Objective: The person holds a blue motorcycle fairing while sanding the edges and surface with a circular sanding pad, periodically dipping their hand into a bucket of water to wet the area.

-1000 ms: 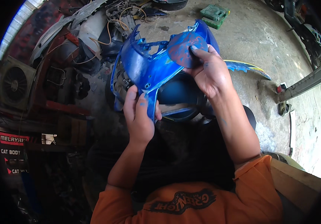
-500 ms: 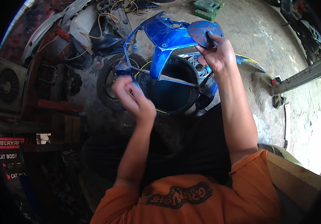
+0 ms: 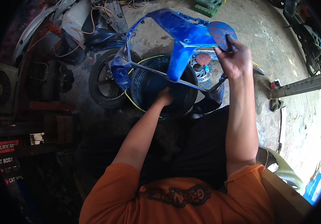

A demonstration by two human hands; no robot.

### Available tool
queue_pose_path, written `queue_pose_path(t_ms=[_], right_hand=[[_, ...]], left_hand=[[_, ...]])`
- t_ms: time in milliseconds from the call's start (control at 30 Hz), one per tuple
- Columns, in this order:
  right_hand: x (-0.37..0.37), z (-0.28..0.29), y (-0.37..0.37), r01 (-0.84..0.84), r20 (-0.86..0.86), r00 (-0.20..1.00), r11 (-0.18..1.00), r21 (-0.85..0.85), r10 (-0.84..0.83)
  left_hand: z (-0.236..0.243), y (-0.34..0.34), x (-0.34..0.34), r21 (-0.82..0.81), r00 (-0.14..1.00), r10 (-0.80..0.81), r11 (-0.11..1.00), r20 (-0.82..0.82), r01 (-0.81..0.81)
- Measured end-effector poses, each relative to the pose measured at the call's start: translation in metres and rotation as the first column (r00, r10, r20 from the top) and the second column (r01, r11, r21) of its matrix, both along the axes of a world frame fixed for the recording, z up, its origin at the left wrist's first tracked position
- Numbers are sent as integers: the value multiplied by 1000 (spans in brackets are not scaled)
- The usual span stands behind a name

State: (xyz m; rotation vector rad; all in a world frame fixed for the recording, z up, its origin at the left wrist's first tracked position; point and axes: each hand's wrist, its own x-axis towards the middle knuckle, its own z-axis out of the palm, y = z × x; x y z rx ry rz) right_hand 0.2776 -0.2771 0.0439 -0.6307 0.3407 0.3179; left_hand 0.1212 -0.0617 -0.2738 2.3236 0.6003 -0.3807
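Note:
A blue motorcycle fairing panel stands over a wide black tub of dark liquid. A thin strut of the panel runs across the tub's mouth. My right hand is closed at the panel's right end, thumb on a flat round disc, dark reddish with blue smears, which overlaps the panel. The fingers behind it are partly hidden. My left hand reaches down into the tub under the strut, its fingers hidden in the shade. A smaller reddish disc shows beyond the tub, in front of a metal brake disc.
A black wheel lies left of the tub. Dark body panels and a tan hose are at the back left. A green case sits at the back. A grey metal beam and a pale curved panel are at the right.
My left hand has moved from the panel's left side down into the tub. The panel, the larger disc and my right hand have shifted right.

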Motion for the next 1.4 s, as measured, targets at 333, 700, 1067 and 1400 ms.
queue_pose_path(t_ms=[333,700,1067,1400], right_hand=[[34,18,-78,-266,315,940,860,435,131],[37,-8,-44,201,182,956,967,157,-229],[46,-54,1,112,277,956,993,-31,-99],[44,-64,-6,158,325,939,979,-130,-109]], left_hand=[[-70,5,45,4,987,-80,997,-137,81],[-82,-8,32,13,949,114,993,-294,-115],[-169,44,11,-526,551,653,264,-519,-808],[-237,47,6,-538,506,603,146,-617,-830]])
